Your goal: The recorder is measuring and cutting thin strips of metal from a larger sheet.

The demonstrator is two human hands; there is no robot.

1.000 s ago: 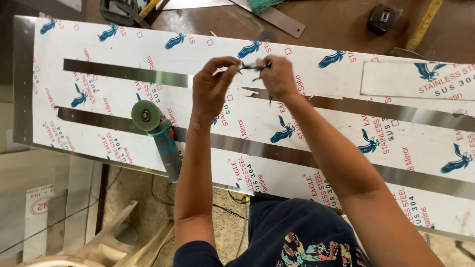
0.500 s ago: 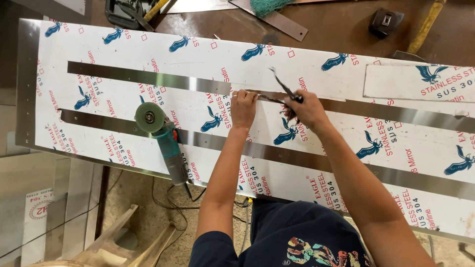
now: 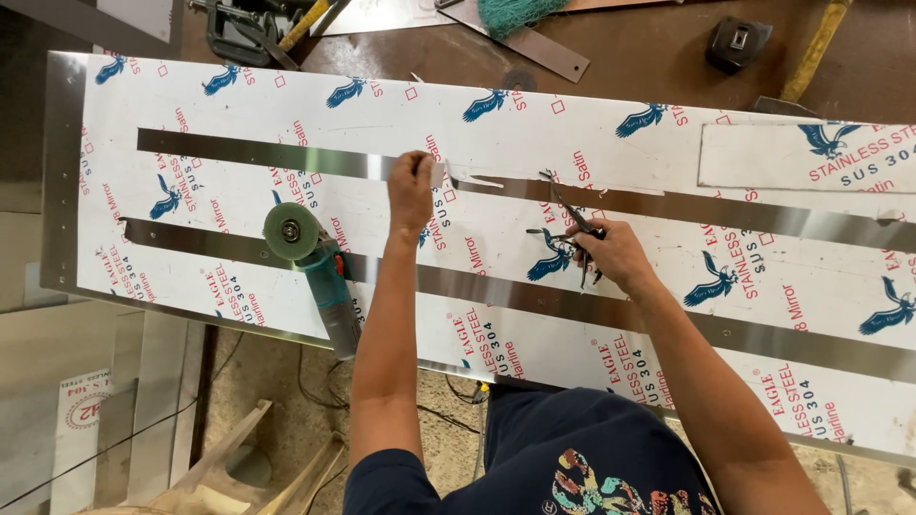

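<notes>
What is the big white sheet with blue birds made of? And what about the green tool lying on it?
The sheet looks like shiny metal under a white film: bare strips gleam silver, and the left hand pinches a peeling flap of film. The tool seems to have a green plastic body and a flat, dull round disc, probably abrasive. The right hand holds thin dark metal dividers.

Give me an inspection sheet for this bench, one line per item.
Surface: steel sheet under printed white film, bare strips showing.
Job's things: film strip pinched by left hand; pliers in right hand.
Clutter: grinder on the sheet; clamp, steel bar, hammer beyond it.
Grip: both hands closed on their items.
Cables: black cords on floor.
Surroundings: wood scraps below.
</notes>
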